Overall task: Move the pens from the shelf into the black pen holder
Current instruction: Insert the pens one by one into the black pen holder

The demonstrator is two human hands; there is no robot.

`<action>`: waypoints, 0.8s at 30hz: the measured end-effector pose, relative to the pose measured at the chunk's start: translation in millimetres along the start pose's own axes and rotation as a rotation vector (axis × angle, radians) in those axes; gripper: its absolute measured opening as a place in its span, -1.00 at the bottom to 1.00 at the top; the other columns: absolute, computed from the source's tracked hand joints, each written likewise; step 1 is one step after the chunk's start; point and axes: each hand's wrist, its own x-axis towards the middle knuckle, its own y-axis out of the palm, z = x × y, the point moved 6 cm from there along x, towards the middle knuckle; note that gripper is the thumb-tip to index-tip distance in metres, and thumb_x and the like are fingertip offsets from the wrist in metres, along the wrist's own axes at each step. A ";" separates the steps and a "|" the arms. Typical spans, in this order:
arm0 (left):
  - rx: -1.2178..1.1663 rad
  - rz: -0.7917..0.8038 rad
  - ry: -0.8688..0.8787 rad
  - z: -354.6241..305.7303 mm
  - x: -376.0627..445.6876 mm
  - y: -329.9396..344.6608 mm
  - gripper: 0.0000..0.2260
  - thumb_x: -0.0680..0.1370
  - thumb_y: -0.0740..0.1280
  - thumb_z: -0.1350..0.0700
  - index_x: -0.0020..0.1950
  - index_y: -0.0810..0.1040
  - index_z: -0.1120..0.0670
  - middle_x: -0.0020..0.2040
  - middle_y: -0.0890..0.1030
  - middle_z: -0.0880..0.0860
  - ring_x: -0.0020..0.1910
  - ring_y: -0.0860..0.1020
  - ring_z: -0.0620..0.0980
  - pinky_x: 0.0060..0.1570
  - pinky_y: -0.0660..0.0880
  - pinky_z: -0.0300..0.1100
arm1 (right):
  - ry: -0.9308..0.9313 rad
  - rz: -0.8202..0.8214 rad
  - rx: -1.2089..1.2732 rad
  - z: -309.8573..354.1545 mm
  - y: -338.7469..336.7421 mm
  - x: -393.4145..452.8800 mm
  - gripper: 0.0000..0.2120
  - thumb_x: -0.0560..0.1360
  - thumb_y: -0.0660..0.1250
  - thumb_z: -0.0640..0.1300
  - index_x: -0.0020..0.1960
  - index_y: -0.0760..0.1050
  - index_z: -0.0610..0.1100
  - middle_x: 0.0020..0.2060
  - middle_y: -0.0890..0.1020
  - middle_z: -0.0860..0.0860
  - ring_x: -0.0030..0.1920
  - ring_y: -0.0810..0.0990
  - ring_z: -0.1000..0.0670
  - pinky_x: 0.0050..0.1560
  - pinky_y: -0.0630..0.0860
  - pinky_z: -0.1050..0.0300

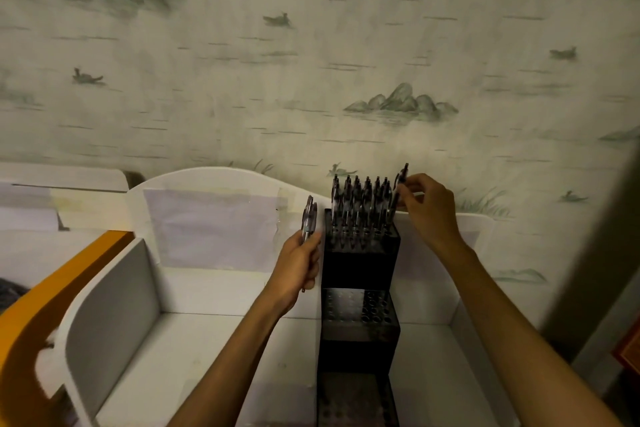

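Observation:
The black pen holder [360, 267] is a stepped block with three tiers of holes, standing on the white shelf [214, 340]. Several pens [360, 204] stand upright in its top, rear tier. My right hand [427, 210] pinches one pen [400, 185] at the right end of that tier, its lower part down among the holes. My left hand [299, 265], just left of the holder, grips a small bunch of pens [309, 217] pointing upward. The middle tier [358, 308] and the front tier [356, 399] hold no pens.
A white divider panel [114, 315] stands at the shelf's left, with an orange curved edge [59, 284] beyond it. The white back panel [214, 218] rises behind, against a wall with painted mountains. A dark vertical edge [595, 253] runs down the right.

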 end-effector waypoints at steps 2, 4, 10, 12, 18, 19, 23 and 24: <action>0.014 0.035 0.011 -0.3 -1.7 2.7 -0.73 0.69 0.17 0.01 -0.17 0.26 0.05 -0.40 0.25 -0.01 -0.49 0.18 -0.08 -0.45 0.06 -0.16 | 0.003 0.015 -0.003 -3.7 3.5 -1.5 -0.85 0.54 0.38 -0.11 0.05 0.58 -0.18 -0.16 0.66 -0.06 -0.18 0.67 -0.03 -0.09 0.66 -0.06; 0.012 0.057 0.020 -0.9 -3.1 4.7 -0.74 0.69 0.18 -0.02 -0.14 0.27 0.07 -0.40 0.25 0.00 -0.49 0.18 -0.07 -0.45 0.03 -0.15 | 0.012 0.031 -0.009 -7.3 6.9 -2.8 -0.85 0.54 0.40 -0.11 0.04 0.59 -0.18 -0.17 0.67 -0.06 -0.19 0.66 -0.04 -0.09 0.66 -0.06; 0.002 0.068 0.050 -6.0 -4.0 9.0 -0.75 0.66 0.22 -0.06 -0.05 0.33 0.10 -0.37 0.28 0.05 -0.48 0.18 -0.04 -0.46 0.02 -0.10 | 0.028 0.146 -0.076 -18.7 20.6 -17.4 -0.84 0.53 0.41 -0.13 0.03 0.62 -0.20 -0.16 0.69 -0.07 -0.18 0.67 -0.03 -0.07 0.62 0.07; 0.008 0.069 0.052 -6.1 -4.0 9.6 -0.75 0.66 0.21 -0.06 -0.04 0.36 0.12 -0.38 0.31 0.05 -0.48 0.20 -0.03 -0.47 0.04 -0.11 | 0.027 0.138 -0.085 -20.4 20.2 -20.4 -0.82 0.53 0.40 -0.12 0.06 0.63 -0.21 -0.13 0.70 -0.08 -0.18 0.65 0.00 -0.11 0.55 0.17; -0.024 0.043 0.031 -6.5 -2.9 8.3 -0.78 0.69 0.18 0.00 0.03 0.45 0.14 -0.37 0.37 0.03 -0.48 0.22 -0.05 -0.43 0.01 -0.11 | 0.040 0.103 -0.109 -15.5 12.7 -22.4 -0.86 0.51 0.43 -0.09 -0.04 0.66 -0.16 -0.19 0.70 -0.04 -0.21 0.61 0.07 -0.22 0.40 0.36; -0.011 0.034 0.032 -7.4 -2.9 7.6 -0.78 0.69 0.18 0.00 0.04 0.47 0.14 -0.37 0.39 0.01 -0.49 0.24 -0.07 -0.46 0.05 -0.15 | 0.048 0.081 -0.114 -14.5 10.4 -23.3 -0.86 0.50 0.44 -0.07 -0.07 0.65 -0.15 -0.23 0.68 -0.01 -0.25 0.59 0.10 -0.26 0.38 0.42; 0.033 0.032 0.063 -9.0 -2.4 7.4 -0.75 0.68 0.21 0.00 0.05 0.52 0.17 -0.38 0.44 -0.02 -0.49 0.29 -0.10 -0.51 0.18 -0.25 | 0.014 0.064 -0.052 4.9 10.2 -27.8 -0.89 0.49 0.45 -0.08 -0.13 0.63 -0.12 -0.29 0.66 0.05 -0.31 0.58 0.18 -0.28 0.43 0.46; 0.046 0.029 0.064 -8.3 -1.7 7.4 -0.75 0.68 0.21 0.00 0.06 0.53 0.18 -0.37 0.45 -0.02 -0.49 0.31 -0.10 -0.52 0.21 -0.26 | 0.005 0.105 0.005 13.0 13.9 -29.2 -0.91 0.49 0.45 -0.09 -0.12 0.63 -0.11 -0.29 0.67 0.05 -0.31 0.61 0.14 -0.24 0.51 0.38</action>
